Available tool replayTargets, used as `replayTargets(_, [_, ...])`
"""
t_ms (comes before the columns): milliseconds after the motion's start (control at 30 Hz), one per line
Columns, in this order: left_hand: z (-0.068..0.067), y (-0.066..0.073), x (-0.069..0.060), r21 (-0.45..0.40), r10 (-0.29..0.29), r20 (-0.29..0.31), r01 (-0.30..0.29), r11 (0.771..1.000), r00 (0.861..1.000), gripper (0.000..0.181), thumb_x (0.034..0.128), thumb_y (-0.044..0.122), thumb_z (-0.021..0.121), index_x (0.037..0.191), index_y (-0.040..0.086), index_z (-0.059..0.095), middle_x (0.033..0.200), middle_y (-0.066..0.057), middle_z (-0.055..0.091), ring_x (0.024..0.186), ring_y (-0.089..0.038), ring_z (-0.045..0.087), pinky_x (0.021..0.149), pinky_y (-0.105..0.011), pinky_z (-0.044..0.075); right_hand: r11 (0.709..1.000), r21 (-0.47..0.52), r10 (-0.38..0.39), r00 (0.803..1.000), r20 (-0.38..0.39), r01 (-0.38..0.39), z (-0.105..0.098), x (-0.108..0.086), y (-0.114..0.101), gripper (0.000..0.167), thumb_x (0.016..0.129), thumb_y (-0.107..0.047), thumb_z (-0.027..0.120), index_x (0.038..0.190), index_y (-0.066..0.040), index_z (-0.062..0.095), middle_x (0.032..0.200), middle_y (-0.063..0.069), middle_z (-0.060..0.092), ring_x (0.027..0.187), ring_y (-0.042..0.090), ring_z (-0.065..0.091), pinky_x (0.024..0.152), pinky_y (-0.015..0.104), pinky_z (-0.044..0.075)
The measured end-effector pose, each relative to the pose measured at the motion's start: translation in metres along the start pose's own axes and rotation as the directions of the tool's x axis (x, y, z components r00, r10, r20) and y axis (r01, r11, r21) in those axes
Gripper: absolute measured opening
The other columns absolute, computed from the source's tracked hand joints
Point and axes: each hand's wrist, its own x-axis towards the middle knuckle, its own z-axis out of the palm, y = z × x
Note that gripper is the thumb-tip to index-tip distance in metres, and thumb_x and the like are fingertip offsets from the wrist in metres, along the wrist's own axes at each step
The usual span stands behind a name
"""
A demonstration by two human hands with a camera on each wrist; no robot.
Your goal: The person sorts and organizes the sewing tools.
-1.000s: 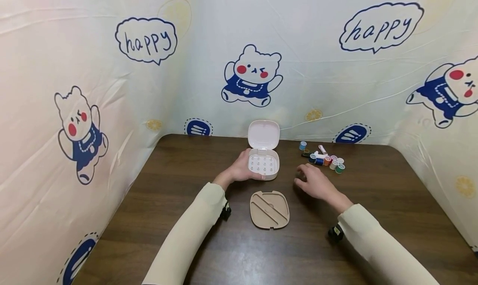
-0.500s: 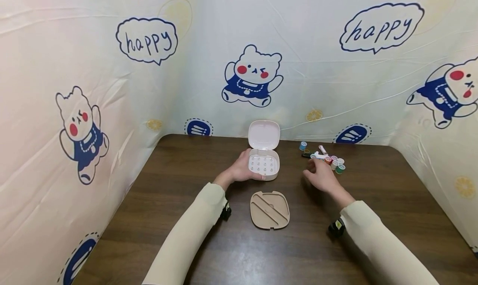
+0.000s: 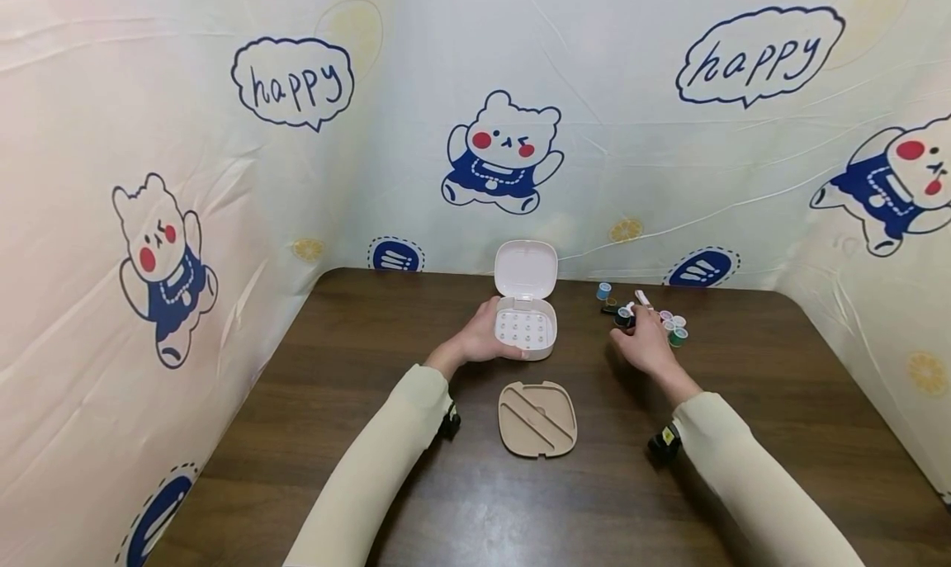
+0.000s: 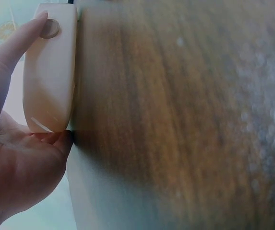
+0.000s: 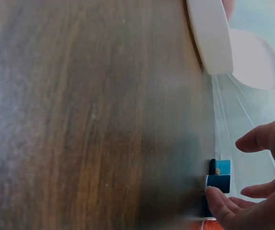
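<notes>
My left hand [image 3: 481, 334] holds the left side of an open white sewing box [image 3: 548, 350], with the thumb [image 4: 19, 40] along its front beside a round button [image 4: 50, 28]. Rows of small pegs [image 3: 527, 328] stand inside the box, and its lid [image 3: 526, 268] leans back. Over at the right, my right hand [image 3: 648, 342] reaches over a cluster of thread spools. Its thumb and fingers are apart, and a fingertip touches or nearly touches a dark blue spool [image 5: 219, 184]. Part of the cluster is hidden under this hand.
A tan divided tray [image 3: 538, 419] lies on the brown table [image 3: 461, 501] in front of the box. Behind the right hand are a light blue spool [image 3: 604, 290], a pink-white slim item [image 3: 642, 298] and a green spool [image 3: 678, 337]. A printed curtain [image 3: 416, 154] surrounds the table.
My right hand has moved forward and to the right, from the near-left side of the spools to over them. The left hand and the box have stayed in place.
</notes>
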Motion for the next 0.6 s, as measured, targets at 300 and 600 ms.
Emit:
replayTargets(300, [0.0,0.001,-0.001,0.012,0.015,-0.01,-0.015,1.0,1.0,0.113,0.0664,0.032,0.098,0.151,-0.001,0.03,0.139,-0.02,0.043,0.125,-0.031,0.043,0.108,-0.044,0.037,0.999,0.032,-0.031,0.999,-0.014,0.031,0.002,0.008,0.004,0.048,0.091,-0.009,0.062,0.131,0.015,0.051,0.119,0.034,0.061,0.102,0.043,0.061,0.093,0.056,0.045])
replayTargets(600, [0.001,0.001,-0.001,0.024,0.01,-0.017,-0.009,1.0,1.0,0.113,0.0659,0.033,0.098,0.15,0.0,0.03,0.14,-0.02,0.043,0.125,-0.032,0.043,0.108,-0.044,0.038,0.998,0.06,0.023,1.0,-0.02,-0.021,0.005,0.016,0.001,0.052,0.093,-0.009,0.063,0.137,0.015,0.049,0.132,0.035,0.058,0.124,0.048,0.053,0.106,0.057,0.038])
